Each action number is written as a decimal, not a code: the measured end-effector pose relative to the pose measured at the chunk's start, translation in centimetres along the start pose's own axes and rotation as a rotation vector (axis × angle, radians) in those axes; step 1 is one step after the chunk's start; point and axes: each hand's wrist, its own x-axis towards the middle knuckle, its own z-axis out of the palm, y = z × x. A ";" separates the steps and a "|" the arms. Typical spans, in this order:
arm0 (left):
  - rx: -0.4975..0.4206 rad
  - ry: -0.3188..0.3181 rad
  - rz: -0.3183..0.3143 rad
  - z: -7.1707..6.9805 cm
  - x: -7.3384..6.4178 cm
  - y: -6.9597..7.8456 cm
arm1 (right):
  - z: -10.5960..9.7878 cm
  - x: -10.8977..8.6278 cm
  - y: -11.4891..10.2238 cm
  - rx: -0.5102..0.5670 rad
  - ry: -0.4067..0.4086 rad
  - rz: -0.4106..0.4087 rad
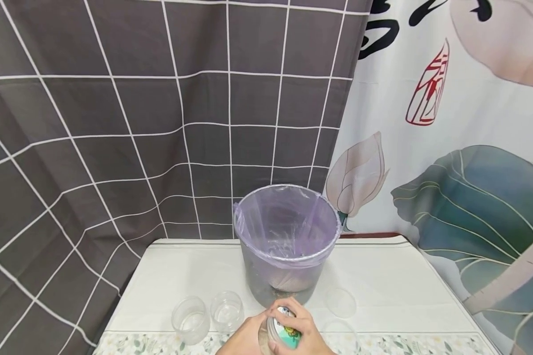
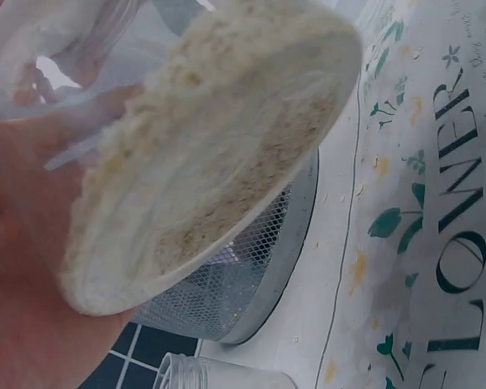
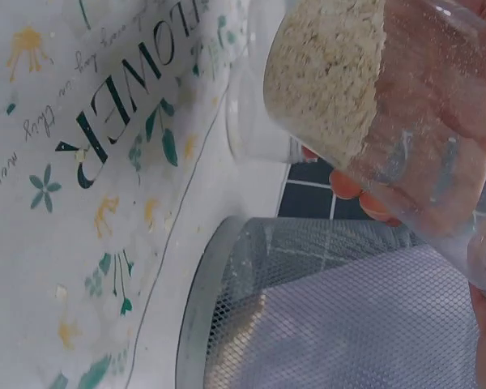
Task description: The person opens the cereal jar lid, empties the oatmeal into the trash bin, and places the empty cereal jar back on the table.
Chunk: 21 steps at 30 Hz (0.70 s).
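A clear plastic jar [image 1: 264, 339] is held between both hands, tilted, close in front of the bin. Pale, coarse flakes [image 3: 332, 73] fill its bottom end in the right wrist view. My left hand [image 1: 243, 338] grips the body of the jar; the palm shows beside its base in the left wrist view. The right hand [image 1: 310, 331] curls over the top end, its fingers around a lid [image 1: 288, 335] with a green and yellow label. In the right wrist view several fingertips [image 3: 360, 196] show behind the jar.
Behind the hands stands a grey mesh bin [image 1: 277, 281] with a purple liner bag [image 1: 288, 222]. Two clear jars [image 1: 191, 319] stand to the left. To the right lie clear round discs [image 1: 341, 302]. A white, flower-printed cloth [image 1: 182, 261] covers the table, with crumbs on it.
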 end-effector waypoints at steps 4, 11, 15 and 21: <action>0.019 0.021 -0.008 0.2 -0.1 -0.1 | -0.1 -1.0 0.5 -0.037 -0.063 0.042; 0.453 0.318 -0.079 1.6 -0.5 0.2 | -0.1 -1.9 -0.4 -0.271 -0.222 0.608; 0.919 0.577 0.033 2.9 -0.3 -0.4 | 0.2 -1.3 -1.0 -0.244 -0.250 0.933; 1.204 0.860 0.263 3.8 0.1 -2.2 | -0.7 -0.3 -1.7 -0.047 -0.301 1.130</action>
